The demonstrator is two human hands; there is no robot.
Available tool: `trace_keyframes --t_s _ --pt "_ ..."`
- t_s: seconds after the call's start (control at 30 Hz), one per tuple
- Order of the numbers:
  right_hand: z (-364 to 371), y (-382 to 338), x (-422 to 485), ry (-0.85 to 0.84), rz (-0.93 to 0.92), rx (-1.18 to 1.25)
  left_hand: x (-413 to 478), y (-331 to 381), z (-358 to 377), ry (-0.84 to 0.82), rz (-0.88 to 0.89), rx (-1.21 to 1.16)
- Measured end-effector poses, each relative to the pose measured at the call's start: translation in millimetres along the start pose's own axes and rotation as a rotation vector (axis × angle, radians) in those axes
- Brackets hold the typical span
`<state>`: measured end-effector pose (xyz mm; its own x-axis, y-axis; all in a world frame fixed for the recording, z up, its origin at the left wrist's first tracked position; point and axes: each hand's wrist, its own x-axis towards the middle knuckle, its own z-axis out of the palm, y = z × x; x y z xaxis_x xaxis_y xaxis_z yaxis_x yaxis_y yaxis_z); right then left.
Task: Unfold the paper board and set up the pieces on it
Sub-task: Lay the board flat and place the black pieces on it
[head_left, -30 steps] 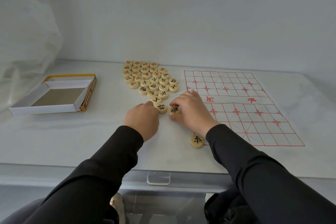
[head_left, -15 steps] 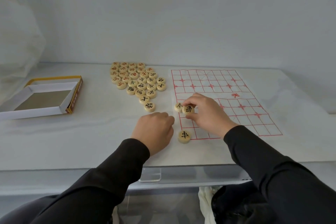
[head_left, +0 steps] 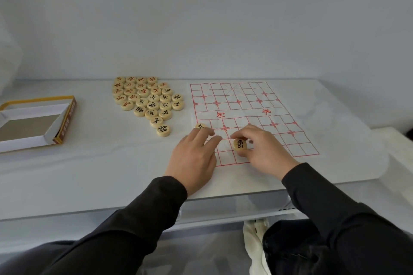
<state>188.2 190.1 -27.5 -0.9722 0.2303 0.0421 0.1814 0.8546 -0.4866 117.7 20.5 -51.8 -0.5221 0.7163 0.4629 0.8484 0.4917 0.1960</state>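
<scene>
Right hand (head_left: 266, 152) fingers pinch black xiangqi piece (head_left: 240, 144) over near rows of paper board (head_left: 245, 96), left hand (head_left: 194, 158) straight-fingered at its left edge; best set squarely on 1 line crossing.

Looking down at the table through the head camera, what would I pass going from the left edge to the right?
An open box → cluster of wooden pieces → left hand → right hand, pinching one piece.

- Your board (head_left: 250, 107) is thin matt paper, creased.
- Your pieces (head_left: 145, 100) look like pale wood, smooth with a faint sheen.
- The bench (head_left: 93, 163) is smooth, matt white.
- The box (head_left: 24, 142) is cardboard.
- Your sleeves (head_left: 145, 212) are dark matt cloth.
</scene>
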Motion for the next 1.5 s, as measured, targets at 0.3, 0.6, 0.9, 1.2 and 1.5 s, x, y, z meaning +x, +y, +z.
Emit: trace_keyframes --t_s 0.3,0.6,0.9,1.2,1.5 --pt "2 13 -18 -0.045 -0.016 0.014 10 1 -1 0.009 0.005 0.044" --pt "9 12 -22 -0.053 -0.084 0.002 26 -5 7 0.044 -0.002 0.055" --pt "6 14 -23 -0.052 -0.132 0.006 39 -3 10 0.089 -0.025 0.073" --pt "6 13 -24 -0.07 -0.152 0.022 44 -4 15 0.084 -0.038 0.083" --pt "4 12 -22 -0.076 -0.152 0.009 42 -4 13 0.085 -0.04 0.085"
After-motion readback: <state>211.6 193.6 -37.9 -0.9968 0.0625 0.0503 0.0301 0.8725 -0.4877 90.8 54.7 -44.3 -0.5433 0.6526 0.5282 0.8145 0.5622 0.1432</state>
